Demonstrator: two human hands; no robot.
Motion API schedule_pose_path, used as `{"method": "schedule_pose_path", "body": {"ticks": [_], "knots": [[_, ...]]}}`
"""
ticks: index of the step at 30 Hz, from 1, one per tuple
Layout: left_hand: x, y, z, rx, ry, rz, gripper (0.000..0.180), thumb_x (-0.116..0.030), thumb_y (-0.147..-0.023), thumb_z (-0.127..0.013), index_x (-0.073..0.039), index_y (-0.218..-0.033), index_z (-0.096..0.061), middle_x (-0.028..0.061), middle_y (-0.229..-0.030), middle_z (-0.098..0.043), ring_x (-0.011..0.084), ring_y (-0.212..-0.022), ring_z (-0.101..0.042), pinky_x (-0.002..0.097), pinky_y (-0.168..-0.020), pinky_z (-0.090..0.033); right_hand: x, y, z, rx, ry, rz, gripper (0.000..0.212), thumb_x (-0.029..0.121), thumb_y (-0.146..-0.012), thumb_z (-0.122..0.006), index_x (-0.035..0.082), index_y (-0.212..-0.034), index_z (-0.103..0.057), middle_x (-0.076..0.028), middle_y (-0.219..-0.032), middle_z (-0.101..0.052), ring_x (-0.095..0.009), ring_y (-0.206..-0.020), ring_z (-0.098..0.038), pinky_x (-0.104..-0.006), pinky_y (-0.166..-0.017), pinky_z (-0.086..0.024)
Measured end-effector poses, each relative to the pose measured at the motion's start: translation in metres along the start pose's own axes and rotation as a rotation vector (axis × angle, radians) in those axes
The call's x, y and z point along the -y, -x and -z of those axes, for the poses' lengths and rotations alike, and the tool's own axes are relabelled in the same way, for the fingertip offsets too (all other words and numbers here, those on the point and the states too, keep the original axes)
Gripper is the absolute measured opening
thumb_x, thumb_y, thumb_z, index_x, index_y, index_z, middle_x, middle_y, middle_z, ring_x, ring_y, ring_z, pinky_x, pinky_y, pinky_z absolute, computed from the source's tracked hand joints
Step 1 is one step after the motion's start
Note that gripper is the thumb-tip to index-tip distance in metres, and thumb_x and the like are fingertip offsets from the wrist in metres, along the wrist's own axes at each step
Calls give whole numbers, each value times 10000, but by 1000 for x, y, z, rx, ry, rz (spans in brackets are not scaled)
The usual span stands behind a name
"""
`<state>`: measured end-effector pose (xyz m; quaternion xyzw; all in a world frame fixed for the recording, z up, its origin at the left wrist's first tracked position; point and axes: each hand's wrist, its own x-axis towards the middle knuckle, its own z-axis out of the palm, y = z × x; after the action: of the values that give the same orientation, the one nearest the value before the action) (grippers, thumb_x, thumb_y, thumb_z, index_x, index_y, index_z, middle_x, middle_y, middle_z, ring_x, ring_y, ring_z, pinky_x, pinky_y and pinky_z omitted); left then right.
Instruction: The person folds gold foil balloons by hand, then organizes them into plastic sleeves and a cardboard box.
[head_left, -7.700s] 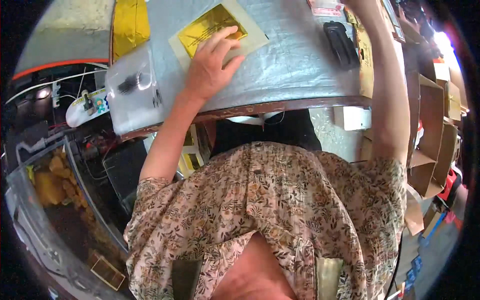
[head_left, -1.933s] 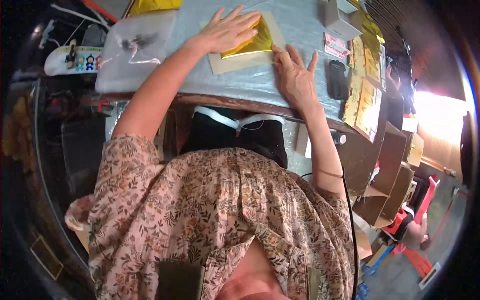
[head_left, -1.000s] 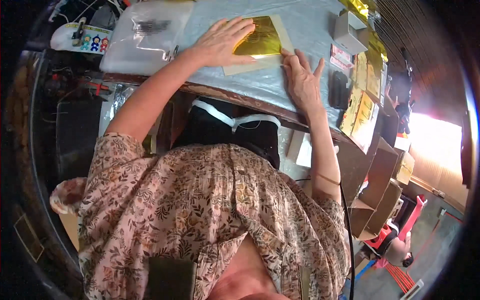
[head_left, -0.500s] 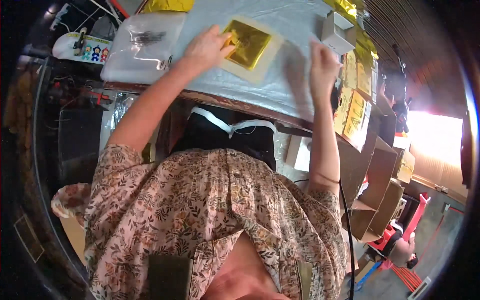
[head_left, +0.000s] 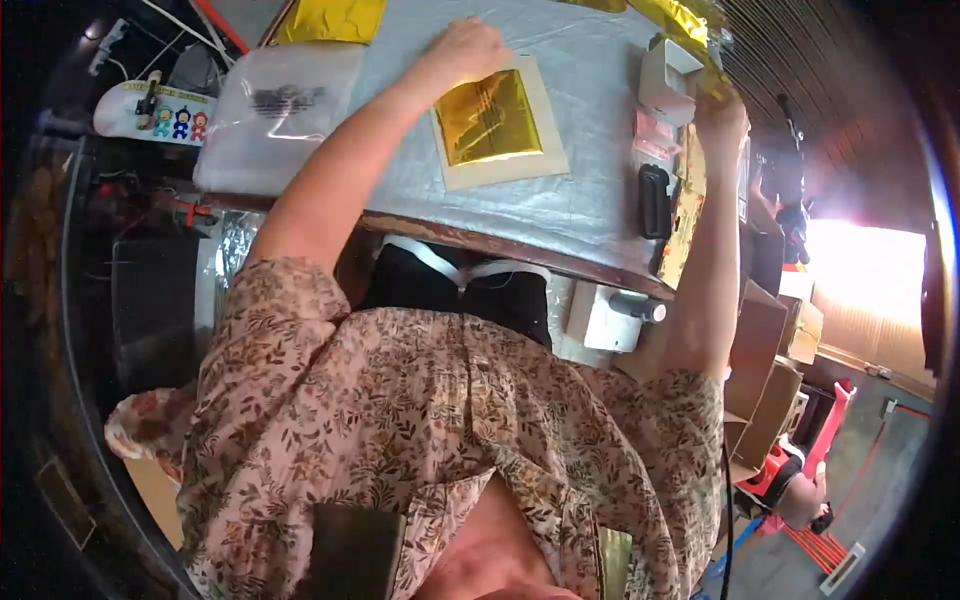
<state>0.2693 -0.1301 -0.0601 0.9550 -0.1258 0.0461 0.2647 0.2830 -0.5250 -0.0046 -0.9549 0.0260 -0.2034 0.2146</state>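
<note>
A square of shiny gold foil (head_left: 490, 118) lies on a larger cream board (head_left: 545, 165), on a table covered in silvery sheeting (head_left: 590, 120). At the upper left corner of the foil is my left hand (head_left: 465, 50), its fingers curled; whatever they hold is hidden. My right hand (head_left: 722, 115) reaches to the table's right side, beside an open white box (head_left: 667, 80). Its fingers are bent next to crumpled gold foil (head_left: 712, 82), and I cannot make out what is between them.
A clear plastic sleeve (head_left: 270, 120) lies left of the board, with more gold foil (head_left: 330, 20) behind it. Along the right edge are a black oblong item (head_left: 654, 202) and a pink packet (head_left: 655, 135). Cardboard boxes (head_left: 765, 390) stand beyond my right arm.
My left hand has moved up to the foil's upper corner. My right hand has gone right, past the white box. The foil and board sit turned and slightly lower in view.
</note>
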Motion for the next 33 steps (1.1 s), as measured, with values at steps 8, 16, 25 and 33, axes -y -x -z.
{"method": "schedule_pose_path", "body": {"ticks": [8, 16, 25, 33], "knots": [[27, -30, -13, 140, -51, 68, 344, -379, -846, -765, -36, -872, -778, 168, -948, -752, 313, -847, -712, 439, -787, -564, 68, 143, 6, 255, -380, 55, 339, 235, -990, -691, -36, -1194, -690, -136, -988, -748, -176, -760, -698, -330, -690, -549], [36, 50, 35, 149, 1060, 180, 374, -328, -975, -718, 2, -1147, -676, 65, -1048, -693, 151, -915, -654, 343, -794, -552, 94, 200, -31, 78, -805, -182, 483, 214, -1015, -675, -92, -1366, -545, -163, -1229, -677, -197, -1101, -653, -311, -957, -514], [-4, 130, 38, -161, 1443, 186, 391, -281, -1044, -634, 30, -1281, -624, 63, -1139, -678, 106, -1012, -634, 268, -862, -534, 105, 176, -45, 386, -1577, -450, 196, 220, -1000, -702, 74, -1129, -697, 35, -941, -710, -55, -843, -630, -226, -709, -476], [-16, 164, 45, -184, 1651, 203, 387, -257, -1074, -574, 23, -1339, -612, 53, -1200, -671, 95, -1048, -636, 258, -894, -530, 128, 177, -40, 414, -1515, -354, 195, 119, -1013, -660, -14, -1149, -704, -59, -1094, -743, -116, -980, -679, -248, -901, -517]]}}
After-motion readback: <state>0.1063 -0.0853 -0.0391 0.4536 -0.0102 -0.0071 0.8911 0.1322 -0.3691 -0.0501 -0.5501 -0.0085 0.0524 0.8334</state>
